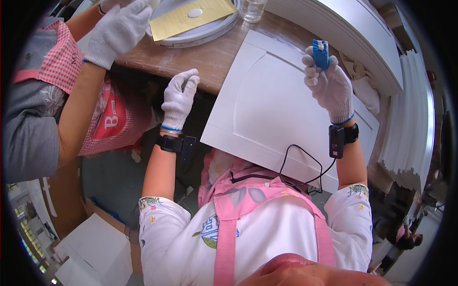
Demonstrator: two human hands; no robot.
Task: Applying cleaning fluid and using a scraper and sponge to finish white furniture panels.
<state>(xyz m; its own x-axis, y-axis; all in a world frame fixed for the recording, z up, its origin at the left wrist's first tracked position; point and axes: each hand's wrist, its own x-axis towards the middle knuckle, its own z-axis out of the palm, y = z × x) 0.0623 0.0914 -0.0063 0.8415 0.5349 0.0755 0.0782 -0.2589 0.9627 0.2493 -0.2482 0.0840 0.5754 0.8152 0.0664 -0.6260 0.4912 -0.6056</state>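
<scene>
My right hand (330, 90), in a pale knitted glove, is raised above the right part of a white door panel (276, 95). Its fingers grip a small blue block (321, 56) with whitish marks on its upper end. My left hand (180, 99), gloved too, hovers just off the panel's left edge, beside the brown table (205, 62). Its fingers are loosely bent with a gap to the thumb, and nothing shows in them. The panel has a curved moulded line and lies tilted, its near edge in front of my pink apron.
A co-worker's gloved hand (121, 35) is at the upper left, beside a round white tub lid (191, 40) bearing a yellow sheet (167, 26). A glass jar (253, 10) stands nearby. White panels (408, 119) are stacked at the right. A black cable (310, 159) hangs from my right wrist.
</scene>
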